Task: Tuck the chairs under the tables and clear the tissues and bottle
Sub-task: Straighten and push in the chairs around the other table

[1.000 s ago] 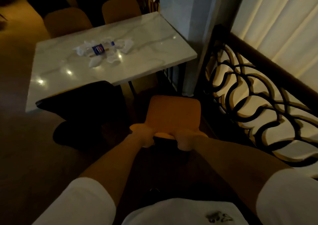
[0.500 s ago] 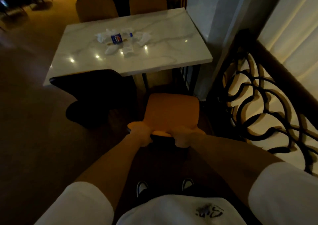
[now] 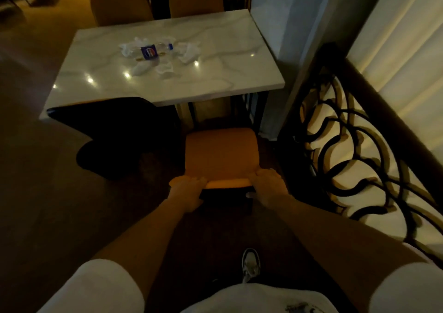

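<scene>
Table (image 3: 215,80): marble-topped, the landmark; its near edge faces the person, and everything below is placed relative to it.
Railing (image 3: 347,145): dark scrollwork to the right of the table, narrowing the gap on that side.
Dark chair (image 3: 119,126): at the table's near-left corner, backrest against the edge, apparently already pushed in.
Orange chair (image 3: 220,157): in front of the table's near-right edge, seat not yet under the top; judged the step in hand, since it points squarely at the gap beneath.
Far chairs (image 3: 122,6): two orange backs behind the table's far edge.
Left hand (image 3: 185,193): clamped over the left end of the orange chair's backrest top, fingers curled onto it.
Right hand (image 3: 268,188): clamped likewise on the right end; the paired grip probably lets the chair be steered straight.
Bottle (image 3: 153,50): lying on its side near the table's centre, blue label up, not yet cleared.
Tissues (image 3: 189,51): crumpled white pieces scattered around the bottle.
</scene>
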`<state>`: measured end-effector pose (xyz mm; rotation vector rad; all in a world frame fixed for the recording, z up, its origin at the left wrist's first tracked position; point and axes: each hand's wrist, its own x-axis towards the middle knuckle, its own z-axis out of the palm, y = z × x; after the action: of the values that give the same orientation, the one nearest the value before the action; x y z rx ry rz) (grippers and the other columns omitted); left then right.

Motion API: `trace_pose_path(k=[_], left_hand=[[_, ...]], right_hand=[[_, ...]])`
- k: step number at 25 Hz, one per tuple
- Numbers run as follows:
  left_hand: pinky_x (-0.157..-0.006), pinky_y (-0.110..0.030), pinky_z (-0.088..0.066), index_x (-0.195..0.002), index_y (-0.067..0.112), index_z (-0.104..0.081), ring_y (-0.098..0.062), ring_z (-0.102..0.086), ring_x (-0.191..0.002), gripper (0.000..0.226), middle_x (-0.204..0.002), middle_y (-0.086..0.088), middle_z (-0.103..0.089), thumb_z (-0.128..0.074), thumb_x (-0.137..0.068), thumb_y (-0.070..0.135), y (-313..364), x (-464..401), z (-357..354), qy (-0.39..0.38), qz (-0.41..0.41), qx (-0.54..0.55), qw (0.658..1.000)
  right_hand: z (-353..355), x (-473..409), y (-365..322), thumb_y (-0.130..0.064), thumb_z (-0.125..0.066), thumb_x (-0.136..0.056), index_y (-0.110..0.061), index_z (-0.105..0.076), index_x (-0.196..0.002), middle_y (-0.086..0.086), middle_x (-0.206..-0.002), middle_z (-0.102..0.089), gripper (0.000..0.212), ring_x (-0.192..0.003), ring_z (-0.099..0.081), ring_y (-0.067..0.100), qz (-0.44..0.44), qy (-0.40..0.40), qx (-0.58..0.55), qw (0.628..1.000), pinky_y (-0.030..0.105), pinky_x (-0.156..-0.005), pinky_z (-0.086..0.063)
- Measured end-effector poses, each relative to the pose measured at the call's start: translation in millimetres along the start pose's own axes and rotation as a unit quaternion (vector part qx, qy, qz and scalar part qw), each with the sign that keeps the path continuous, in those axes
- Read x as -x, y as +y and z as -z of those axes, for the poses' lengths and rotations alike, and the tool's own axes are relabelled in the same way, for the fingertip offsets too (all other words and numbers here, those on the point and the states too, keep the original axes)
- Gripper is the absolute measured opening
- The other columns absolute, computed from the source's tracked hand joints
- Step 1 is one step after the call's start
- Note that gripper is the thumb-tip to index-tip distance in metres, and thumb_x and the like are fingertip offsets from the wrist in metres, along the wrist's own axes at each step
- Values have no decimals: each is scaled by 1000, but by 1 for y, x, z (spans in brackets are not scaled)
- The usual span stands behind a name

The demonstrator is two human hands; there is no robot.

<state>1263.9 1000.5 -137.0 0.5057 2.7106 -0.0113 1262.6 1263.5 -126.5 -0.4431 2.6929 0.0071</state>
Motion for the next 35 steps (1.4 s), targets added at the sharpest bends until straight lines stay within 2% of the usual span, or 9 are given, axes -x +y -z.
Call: trace_pose_path(k=[2, 4, 6, 8, 11, 18, 23, 26, 35], left_hand=[[-67, -28, -41, -120, 25, -50, -17, -61, -96, 34, -109, 4, -60, -65, -90, 30, 6, 5, 4, 10, 14, -22, 1000], [-65, -30, -39, -118, 25, -50, -18, -61, -96, 33, -109, 3, -60, -65, -90, 26, 8, 6, 8, -4, 24, -21, 999], [-70, -35, -45, -119, 25, -48, -21, -60, -99, 35, -110, 1, -58, -66, -89, 24, 6, 5, 10, -37, 32, -12, 999], [-71, -37, -49, -118, 24, -48, -21, -60, -92, 33, -104, 1, -58, -64, -90, 21, 6, 2, 9, -52, 37, -13, 998], [-63, -36, -43, -115, 22, -46, -18, -53, -79, 28, -96, 2, -55, -60, -92, 15, 7, -5, 10, -51, 38, -7, 998], [-67, -38, -45, -122, 21, -45, -22, -56, -86, 31, -108, -4, -58, -58, -94, 15, -2, -29, 20, -60, 37, 1, 998], [-73, -42, -48, -124, 24, -45, -26, -60, -98, 33, -112, -4, -58, -59, -95, 20, -5, -59, 34, -60, 53, 4, 997], [-78, -42, -52, -123, 23, -45, -25, -60, -99, 33, -114, -4, -59, -60, -94, 19, -8, -82, 39, -53, 47, 24, 997], [-75, -36, -49, -135, 29, -42, -22, -60, -100, 49, -113, -2, -58, -65, -92, 24, -46, -164, 75, -43, 50, 38, 997]], right_hand=[[4, 1, 10, -45, -69, -86, -20, -52, -120, 3, -116, -58, 45, -114, -56, 28, -32, -57, -23, 998, 47, -102, -42], [10, -3, 5, -46, -73, -81, -22, -50, -119, 3, -117, -58, 50, -117, -55, 31, -58, -100, -54, 992, 59, -105, -37], [12, -11, -12, -52, -73, -77, -27, -48, -122, 4, -119, -57, 58, -119, -51, 39, -85, -121, -53, 988, 68, -105, -30], [10, -17, -21, -54, -71, -78, -30, -52, -120, 4, -117, -57, 52, -118, -52, 42, -103, -128, -34, 986, 71, -102, -31], [9, -21, -15, -49, -65, -86, -34, -56, -121, 2, -113, -59, 39, -113, -56, 36, -84, -107, -29, 990, 71, -100, -34], [22, -38, -8, -40, -62, -91, -35, -56, -114, 1, -110, -60, 24, -112, -57, 32, -56, -70, -30, 995, 75, -105, -25], [35, -69, 10, -42, -63, -90, -34, -56, -120, 1, -111, -62, 32, -112, -57, 32, -48, -68, -12, 996, 73, -106, -24], [41, -93, 28, -43, -65, -88, -34, -57, -116, -1, -107, -62, 31, -110, -58, 30, -49, -67, -2, 997, 71, -105, -26], [80, -175, 54, -46, -65, -87, -40, -53, -126, -3, -116, -63, 41, -113, -58, 28, -32, -38, 5, 999, 63, -103, -34]])
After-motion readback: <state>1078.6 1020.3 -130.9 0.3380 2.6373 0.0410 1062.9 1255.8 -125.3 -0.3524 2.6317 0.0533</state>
